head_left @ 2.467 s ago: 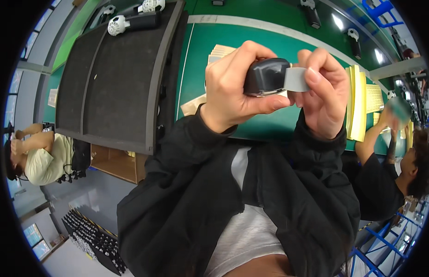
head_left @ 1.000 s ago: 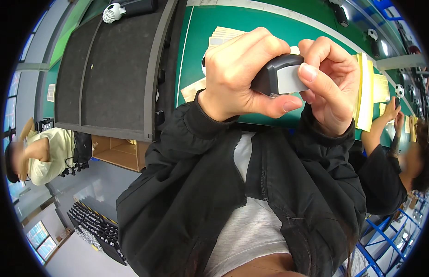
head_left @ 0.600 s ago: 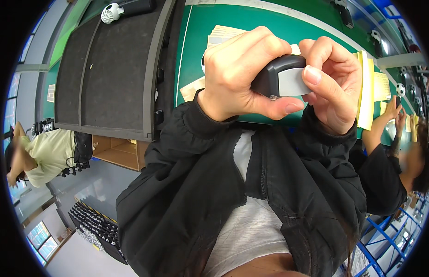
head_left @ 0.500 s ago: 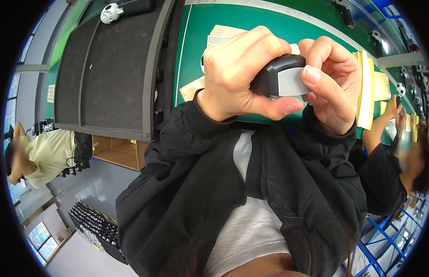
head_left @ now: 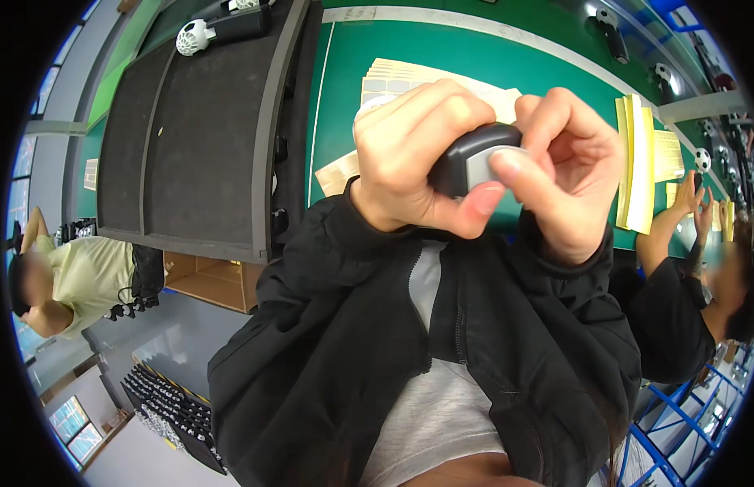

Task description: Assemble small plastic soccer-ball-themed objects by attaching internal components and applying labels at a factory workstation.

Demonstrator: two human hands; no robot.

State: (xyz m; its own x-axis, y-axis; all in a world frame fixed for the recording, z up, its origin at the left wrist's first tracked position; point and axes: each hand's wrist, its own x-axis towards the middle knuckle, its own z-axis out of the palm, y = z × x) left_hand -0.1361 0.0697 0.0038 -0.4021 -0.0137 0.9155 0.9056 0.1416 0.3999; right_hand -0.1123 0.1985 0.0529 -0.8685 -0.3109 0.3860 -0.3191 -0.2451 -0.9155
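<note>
Close in front of my chest, my left hand (head_left: 405, 158) is closed around a rounded black plastic handle (head_left: 472, 148), whose end is turned up toward me. A plain grey label (head_left: 479, 170) lies across that end face. The thumb of my right hand (head_left: 572, 174) presses over the label's right side, with the other fingers curled in behind it. My left thumb rests along the label's lower edge. The far part of the handle is hidden by my fingers. Behind my hands, fanned label sheets (head_left: 386, 81) lie on the green table (head_left: 344, 49).
At left stands a dark divided tray (head_left: 206, 138), with a white lattice ball on a black handle (head_left: 195, 36) at its far end. A cardboard box (head_left: 210, 280) sits below. Yellow paper strips (head_left: 635, 166) lie at right, near a co-worker's hands (head_left: 690, 199). Another person (head_left: 88, 276) is at far left.
Both hands have come slightly down and left in view with the handle. My right thumb has slid leftward over the grey label, covering more of it.
</note>
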